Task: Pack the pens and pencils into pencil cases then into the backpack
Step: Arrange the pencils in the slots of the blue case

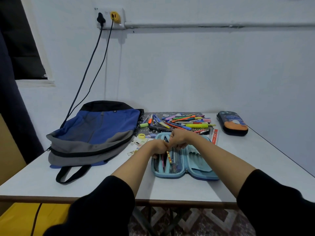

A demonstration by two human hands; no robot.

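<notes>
Light-blue pencil case (pixel 196 165): open, under both my hands.
Left hand (pixel 159 148): fingers curled on the case's left rim.
Right hand (pixel 179 139): pinches the yellow pencil (pixel 169 157), which is tilted into the mesh pocket.
Pens (pixel 184 122): heaped just beyond my hands.
Red ruler (pixel 215 136): I can't read its print.

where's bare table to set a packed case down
Bare: the table right of the open blue case, nearer than the dark case; also the near strip before the backpack. Crowded: the pen pile behind it, stickers on its left.
</notes>
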